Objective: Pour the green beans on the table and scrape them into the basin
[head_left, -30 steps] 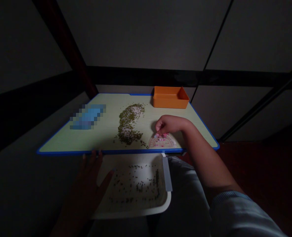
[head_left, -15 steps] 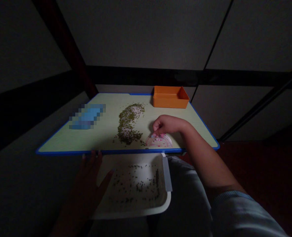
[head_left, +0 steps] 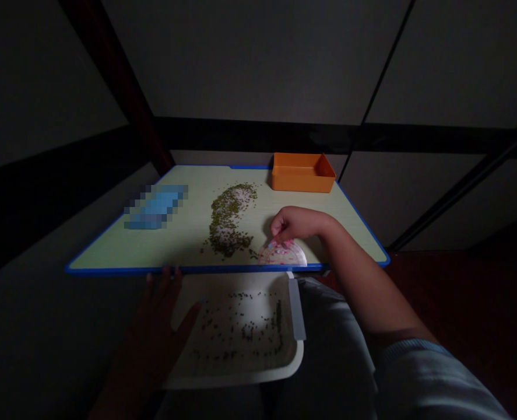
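1. Protractor (head_left: 287, 255), see-through with pink marks, is on the table (head_left: 183, 248), right by the near edge. Its round side points away from the person.
2. The right hand (head_left: 296, 223) bends down over it. Its thumb and fingers pinch the top left part of the protractor. Some of the pink part is hidden behind the fingers.
3. Small green beans (head_left: 225, 216) lie in a curved heap on the table, to the left of the right hand. A few loose ones are just beside the left end of the protractor.
4. The left hand (head_left: 164, 309) is low down in the dark. Its fingers are spread, with the thumb out over the white tub (head_left: 241, 379). It is too dark to tell if the fingertips touch the table.
5. The tub sits below the near edge of the table. Little dark bits (head_left: 249, 332) are dotted over its bottom.
6. An orange box (head_left: 302, 184) with an open top stands at the far right of the table.
7. A blue thing (head_left: 157, 207) lies on the left side, too blurred to name.
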### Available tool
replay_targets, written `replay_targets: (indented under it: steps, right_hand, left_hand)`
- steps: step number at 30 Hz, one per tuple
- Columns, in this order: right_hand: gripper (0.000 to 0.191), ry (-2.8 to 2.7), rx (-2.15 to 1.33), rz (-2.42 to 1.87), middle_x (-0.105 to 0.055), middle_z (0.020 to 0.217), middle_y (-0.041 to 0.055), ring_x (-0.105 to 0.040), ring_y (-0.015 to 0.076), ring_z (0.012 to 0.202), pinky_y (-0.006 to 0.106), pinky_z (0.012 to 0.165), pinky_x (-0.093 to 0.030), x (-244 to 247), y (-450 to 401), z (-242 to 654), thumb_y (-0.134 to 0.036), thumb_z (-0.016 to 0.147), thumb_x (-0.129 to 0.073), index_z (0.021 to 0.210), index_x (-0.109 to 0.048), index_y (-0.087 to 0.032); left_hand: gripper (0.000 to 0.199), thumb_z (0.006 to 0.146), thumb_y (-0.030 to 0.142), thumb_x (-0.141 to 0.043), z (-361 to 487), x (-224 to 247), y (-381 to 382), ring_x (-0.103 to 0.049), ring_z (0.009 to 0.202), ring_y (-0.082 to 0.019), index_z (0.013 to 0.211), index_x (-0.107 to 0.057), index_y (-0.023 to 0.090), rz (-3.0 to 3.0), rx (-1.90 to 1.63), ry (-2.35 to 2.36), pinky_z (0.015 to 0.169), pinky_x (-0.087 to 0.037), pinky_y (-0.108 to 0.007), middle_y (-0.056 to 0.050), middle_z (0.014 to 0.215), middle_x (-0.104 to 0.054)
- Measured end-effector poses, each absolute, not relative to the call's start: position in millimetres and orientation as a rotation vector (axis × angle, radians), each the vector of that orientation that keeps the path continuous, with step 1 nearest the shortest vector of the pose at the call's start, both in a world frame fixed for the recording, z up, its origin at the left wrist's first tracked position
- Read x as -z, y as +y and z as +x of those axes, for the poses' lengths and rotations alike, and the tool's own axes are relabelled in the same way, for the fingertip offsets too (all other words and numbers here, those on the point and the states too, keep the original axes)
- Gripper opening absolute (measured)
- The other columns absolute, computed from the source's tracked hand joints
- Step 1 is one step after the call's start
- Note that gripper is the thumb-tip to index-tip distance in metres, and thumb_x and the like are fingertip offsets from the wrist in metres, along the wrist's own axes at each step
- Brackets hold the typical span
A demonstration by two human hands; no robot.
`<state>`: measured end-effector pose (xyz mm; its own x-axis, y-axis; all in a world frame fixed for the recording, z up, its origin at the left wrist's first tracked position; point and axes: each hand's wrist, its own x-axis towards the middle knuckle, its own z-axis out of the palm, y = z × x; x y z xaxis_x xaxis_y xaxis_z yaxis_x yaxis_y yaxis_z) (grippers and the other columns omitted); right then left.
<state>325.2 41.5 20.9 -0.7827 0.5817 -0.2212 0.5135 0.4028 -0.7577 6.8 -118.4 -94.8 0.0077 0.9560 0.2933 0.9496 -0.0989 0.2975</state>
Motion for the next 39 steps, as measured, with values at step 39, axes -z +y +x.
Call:
replay_targets:
  steps: [39]
  right_hand:
    - [0.02, -2.495, -0.996, -1.091, -0.054, 0.053, -0.0041, -0.045, 0.007, 0.052, 0.024, 0.059, -0.032, -20, 42, 316, -0.026, 0.078, -0.066, 0.064, -0.06, -0.013]
  left_hand:
    - [0.074, 0.085, 0.056, -0.042, 9, 95, -116, -0.009, 0.151, -0.033, 0.149, -0.022, 0.026, 2.246, -0.703, 2.077, 0.118, -0.027, -0.058, -0.009, 0.161, -0.025]
